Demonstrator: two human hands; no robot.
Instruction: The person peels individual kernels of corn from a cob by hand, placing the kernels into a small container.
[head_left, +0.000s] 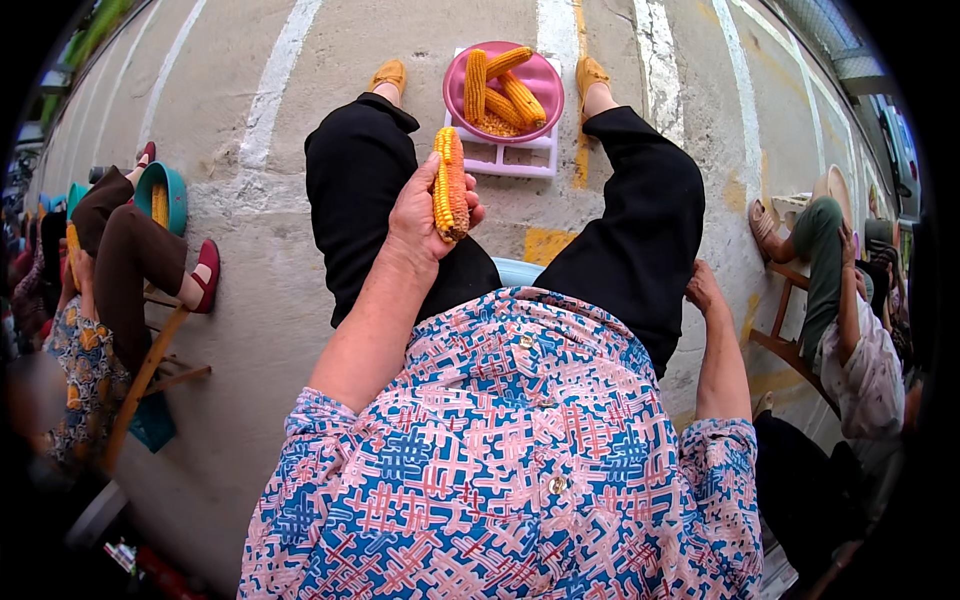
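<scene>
My left hand (414, 214) grips an upright ear of corn (450, 184) above my left thigh. Yellow kernels cover the cob's left side, while its right side is a bare, reddish, stripped surface. Down beside my right thigh hangs my right hand (703, 286), its fingers partly hidden by the black trousers (637, 187). Whether it holds anything cannot be seen. Between my feet, a pink plastic basin (553, 120) contains several whole ears of corn (517, 97) and some loose kernels (499, 125). The basin rests on a pale lilac plastic stool (517, 166).
At left, a seated person has a teal basin (176, 196) with corn and a wooden chair (142, 375). Another seated person is at right on a wooden chair (787, 349), near a pale basin (832, 184). The concrete ground (240, 375) bears painted lines.
</scene>
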